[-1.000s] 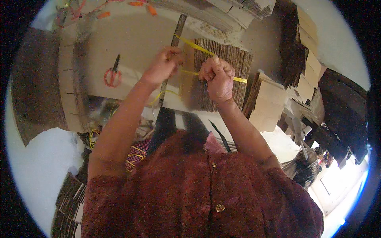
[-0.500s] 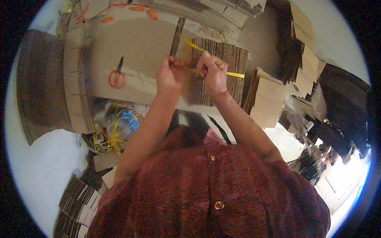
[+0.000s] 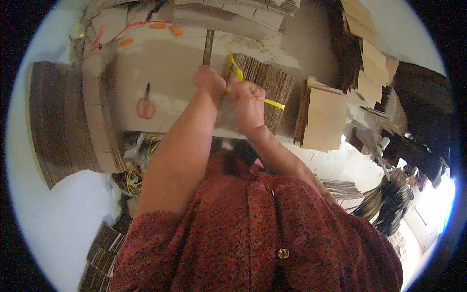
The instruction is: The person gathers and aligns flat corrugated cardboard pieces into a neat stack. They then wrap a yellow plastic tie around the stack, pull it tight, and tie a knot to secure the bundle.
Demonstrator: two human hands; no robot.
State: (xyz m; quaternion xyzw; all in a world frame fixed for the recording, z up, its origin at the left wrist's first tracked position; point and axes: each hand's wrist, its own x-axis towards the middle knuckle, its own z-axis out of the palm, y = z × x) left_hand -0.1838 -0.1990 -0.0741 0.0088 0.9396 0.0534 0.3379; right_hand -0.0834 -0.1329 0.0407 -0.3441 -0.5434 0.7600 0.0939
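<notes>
My left hand [image 3: 209, 80] is closed around the lower end of a dark, narrow stick [image 3: 208, 47] that points away from me. Close to its right, my right hand [image 3: 249, 100] is clenched on a yellow strap [image 3: 239, 72]. The strap stands up in a loose curl above my right fist, and another length of it [image 3: 275, 103] lies across a bundle of brown cardboard sheets [image 3: 266, 73] standing on edge. My fists nearly touch at the bundle's left side and hide the strap between them. Orange-handled scissors [image 3: 146, 108] lie on the table to the left.
A tall cardboard stack [image 3: 56, 121] stands at the far left, and more flat pieces [image 3: 325, 119] stand right of the bundle. Small orange objects [image 3: 175, 31] and a red cord [image 3: 141, 23] lie at the back. Tangled yellow strapping [image 3: 133, 182] sits below the table edge.
The stick has swung more upright and shifted left with my left hand. My right hand has drawn nearer the left one, and the strap's upper part has slackened into a curl. The view has shifted slightly.
</notes>
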